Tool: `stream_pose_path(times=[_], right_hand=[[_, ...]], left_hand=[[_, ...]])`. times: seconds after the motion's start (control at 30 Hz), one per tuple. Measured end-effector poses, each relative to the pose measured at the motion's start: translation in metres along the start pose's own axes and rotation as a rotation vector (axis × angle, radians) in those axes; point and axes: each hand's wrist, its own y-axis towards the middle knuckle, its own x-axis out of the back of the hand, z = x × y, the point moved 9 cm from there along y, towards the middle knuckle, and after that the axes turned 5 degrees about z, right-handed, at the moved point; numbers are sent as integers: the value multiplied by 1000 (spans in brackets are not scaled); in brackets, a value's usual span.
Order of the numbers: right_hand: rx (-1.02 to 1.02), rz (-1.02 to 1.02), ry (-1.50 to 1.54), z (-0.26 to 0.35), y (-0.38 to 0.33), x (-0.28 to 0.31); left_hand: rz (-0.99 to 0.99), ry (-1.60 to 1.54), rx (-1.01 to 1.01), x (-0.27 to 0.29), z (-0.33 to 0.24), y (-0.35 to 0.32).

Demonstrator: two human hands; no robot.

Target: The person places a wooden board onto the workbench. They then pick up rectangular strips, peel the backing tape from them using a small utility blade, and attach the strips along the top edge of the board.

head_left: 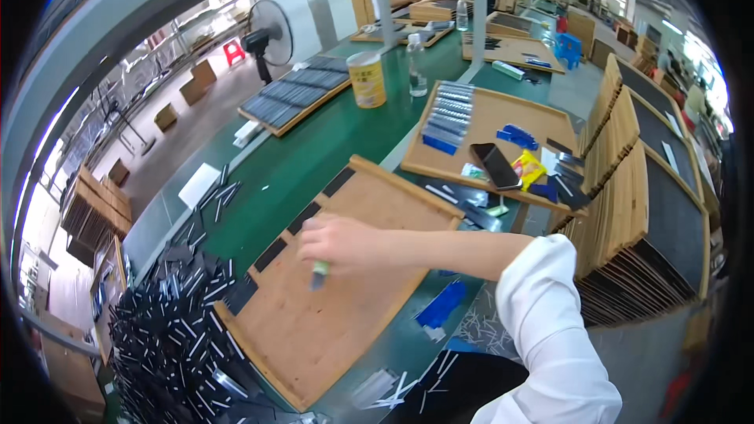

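Observation:
My right hand (334, 245) reaches in from the lower right in a rolled white sleeve and is over a shallow wooden tray (353, 298). Its fingers are closed around a small green-and-grey tool (319, 273), smeared by motion, whose grey end points down at the tray board; whether it touches cannot be told. Along the tray's far-left edge lie several flat black strips (271, 254), close to my fingers. Another dark piece (239, 294) sits at the tray's left corner. My left hand is not in view.
A big heap of black pieces (177, 330) borders the tray on the left. Right of it, another tray (542, 114) holds metallic strips, a phone (496, 166) and a yellow packet (528, 169). Stacked wooden trays (620, 243) stand at the right. A tub (367, 78) and bottle (417, 67) are behind.

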Motion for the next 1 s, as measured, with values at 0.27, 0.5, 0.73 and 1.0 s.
stream_pose_path(times=[0.27,0.5,0.73,1.0], right_hand=[[-650,-253,-378,-143,-214,142],[-768,-226,-565,-216,-252,140],[-854,-133,-766,-234,-230,122],[-852,-59,-756,-241,-228,115]], left_hand=[[-63,233,-107,-11,-58,14],[150,230,-266,-67,-78,6],[119,244,-248,-64,-69,7],[122,205,-209,-75,-68,13]])
